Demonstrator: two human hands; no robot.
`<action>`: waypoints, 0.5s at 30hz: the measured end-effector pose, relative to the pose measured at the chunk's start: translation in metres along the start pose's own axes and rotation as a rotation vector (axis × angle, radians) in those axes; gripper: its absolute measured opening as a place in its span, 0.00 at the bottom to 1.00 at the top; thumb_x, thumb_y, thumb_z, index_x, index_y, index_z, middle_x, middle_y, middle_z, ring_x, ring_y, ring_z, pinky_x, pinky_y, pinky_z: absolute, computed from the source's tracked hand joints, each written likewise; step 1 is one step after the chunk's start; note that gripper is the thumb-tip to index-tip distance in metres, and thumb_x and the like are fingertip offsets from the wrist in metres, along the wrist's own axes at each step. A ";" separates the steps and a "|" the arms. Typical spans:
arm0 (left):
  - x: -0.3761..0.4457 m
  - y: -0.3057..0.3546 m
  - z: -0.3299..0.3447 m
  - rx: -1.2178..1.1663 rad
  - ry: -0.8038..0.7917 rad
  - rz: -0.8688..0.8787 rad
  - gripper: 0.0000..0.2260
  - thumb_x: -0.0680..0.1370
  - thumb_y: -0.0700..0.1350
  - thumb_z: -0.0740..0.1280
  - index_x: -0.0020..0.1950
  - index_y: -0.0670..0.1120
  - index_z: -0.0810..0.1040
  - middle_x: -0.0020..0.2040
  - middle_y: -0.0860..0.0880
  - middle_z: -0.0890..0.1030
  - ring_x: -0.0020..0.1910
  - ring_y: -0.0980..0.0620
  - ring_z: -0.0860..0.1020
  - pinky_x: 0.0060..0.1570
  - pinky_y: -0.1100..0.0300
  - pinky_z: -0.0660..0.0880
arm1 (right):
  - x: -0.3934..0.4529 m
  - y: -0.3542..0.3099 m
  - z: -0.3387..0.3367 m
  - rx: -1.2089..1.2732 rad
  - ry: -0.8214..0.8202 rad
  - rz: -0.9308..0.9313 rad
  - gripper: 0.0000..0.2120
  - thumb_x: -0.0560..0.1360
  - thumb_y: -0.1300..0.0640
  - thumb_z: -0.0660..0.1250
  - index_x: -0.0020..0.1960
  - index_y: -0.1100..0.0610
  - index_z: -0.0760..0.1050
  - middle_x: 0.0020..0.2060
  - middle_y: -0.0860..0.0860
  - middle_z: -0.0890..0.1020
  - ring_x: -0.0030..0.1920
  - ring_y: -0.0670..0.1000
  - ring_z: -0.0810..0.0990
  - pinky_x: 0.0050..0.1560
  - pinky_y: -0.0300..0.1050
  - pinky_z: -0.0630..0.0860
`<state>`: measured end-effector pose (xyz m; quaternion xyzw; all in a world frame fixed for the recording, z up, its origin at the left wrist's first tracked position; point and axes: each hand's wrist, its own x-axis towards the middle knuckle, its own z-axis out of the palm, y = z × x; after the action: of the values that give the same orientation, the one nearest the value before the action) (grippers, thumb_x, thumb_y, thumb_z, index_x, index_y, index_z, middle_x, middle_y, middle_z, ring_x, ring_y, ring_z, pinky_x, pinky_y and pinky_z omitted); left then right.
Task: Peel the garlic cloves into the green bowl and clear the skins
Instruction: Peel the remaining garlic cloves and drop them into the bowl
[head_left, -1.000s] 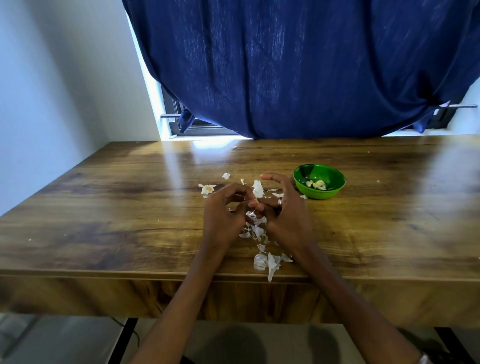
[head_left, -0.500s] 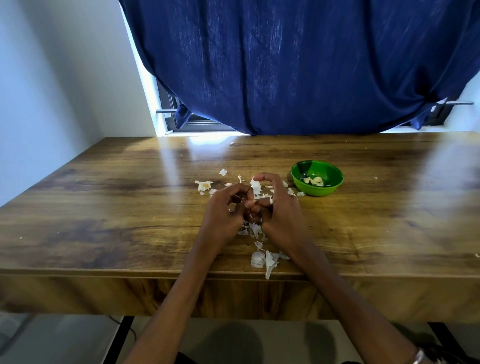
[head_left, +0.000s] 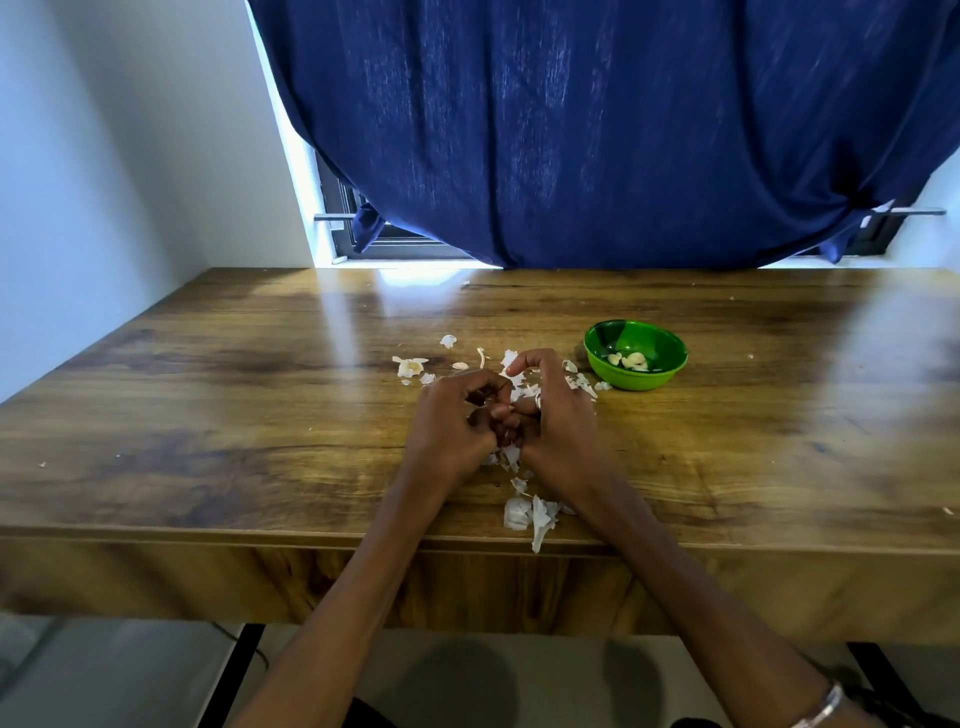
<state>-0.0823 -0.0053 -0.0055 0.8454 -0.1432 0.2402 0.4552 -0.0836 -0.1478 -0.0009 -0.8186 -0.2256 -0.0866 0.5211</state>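
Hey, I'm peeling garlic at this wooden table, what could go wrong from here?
1. One long skin hangs over the near edge of the table; a brush from your right hand or its arm would likely drop it on the floor.
2. Skins lie close beside the green bowl. Sweeping them carelessly could flick some in with the peeled cloves.
3. What your left hand and right hand work on is hidden, so a slipping clove might shoot off.

We see a bright green bowl (head_left: 635, 355) holding pale cream peeled cloves (head_left: 629, 360). White papery skins (head_left: 530, 514) dot our brown wood-grain table (head_left: 218, 415), streaked darker in places. Behind hangs a deep navy curtain (head_left: 597, 130) beside a pale bluish-white wall (head_left: 104, 156).
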 end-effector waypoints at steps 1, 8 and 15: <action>0.000 0.001 0.000 0.013 -0.005 0.021 0.16 0.67 0.27 0.66 0.37 0.50 0.76 0.33 0.57 0.78 0.38 0.59 0.80 0.37 0.64 0.76 | 0.000 0.001 0.000 -0.014 0.001 -0.002 0.29 0.71 0.79 0.66 0.60 0.52 0.65 0.35 0.48 0.83 0.35 0.40 0.81 0.35 0.30 0.73; 0.000 0.002 0.004 -0.029 0.111 0.110 0.13 0.69 0.32 0.65 0.41 0.51 0.76 0.40 0.56 0.79 0.44 0.56 0.80 0.45 0.67 0.75 | 0.000 0.003 0.000 -0.019 0.109 -0.015 0.27 0.73 0.77 0.66 0.64 0.54 0.67 0.35 0.40 0.83 0.35 0.35 0.82 0.34 0.27 0.72; 0.003 -0.004 0.009 -0.031 0.117 0.101 0.17 0.72 0.22 0.63 0.42 0.45 0.74 0.42 0.50 0.77 0.42 0.58 0.76 0.41 0.71 0.71 | -0.002 -0.004 -0.001 -0.019 0.177 -0.012 0.29 0.77 0.65 0.73 0.72 0.52 0.64 0.39 0.37 0.85 0.37 0.25 0.77 0.40 0.20 0.67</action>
<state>-0.0755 -0.0112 -0.0110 0.8144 -0.1627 0.3096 0.4631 -0.0876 -0.1478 0.0021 -0.8112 -0.1830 -0.1638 0.5308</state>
